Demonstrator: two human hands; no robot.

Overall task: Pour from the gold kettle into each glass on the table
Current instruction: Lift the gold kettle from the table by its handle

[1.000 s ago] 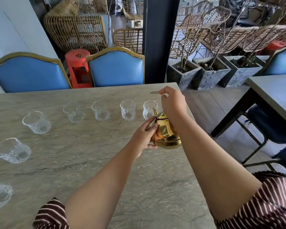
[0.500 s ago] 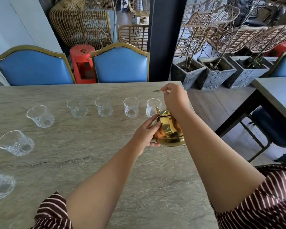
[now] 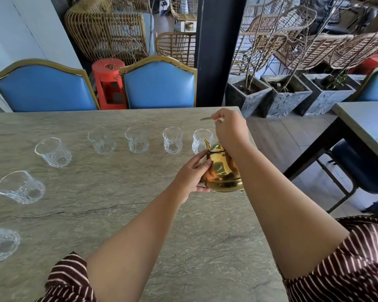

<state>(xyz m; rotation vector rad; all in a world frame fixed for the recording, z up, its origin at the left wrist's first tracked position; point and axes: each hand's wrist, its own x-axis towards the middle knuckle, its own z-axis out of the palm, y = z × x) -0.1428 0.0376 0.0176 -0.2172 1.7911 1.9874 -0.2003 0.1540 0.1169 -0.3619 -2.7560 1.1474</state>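
Polished bulbous gold metal kettle (image 3: 222, 171), right hand (image 3: 229, 129) gripping its thin handle, left hand (image 3: 192, 173) fingers curled cradling its side; rightmost ribbed clear glass (image 3: 200, 140) just beyond.

A grey stone-look table (image 3: 79, 214) fills the near part of the scene. At its far edge, 2 blue chairs with gold frames are set, one at left (image 3: 44, 90) and one nearer the middle (image 3: 159, 83), with a red stool (image 3: 108, 82) seen between them. A pale wall (image 3: 15, 31) rises at far left. A dark pillar (image 3: 218, 49) stands behind. Rattan chairs (image 3: 105, 33) are stacked at the far side, and 3 grey square planters (image 3: 286, 99) holding bare branches are lined on the wooden floor (image 3: 277, 140) at right. A second table (image 3: 367, 120) is partly seen at the right edge, in daylight
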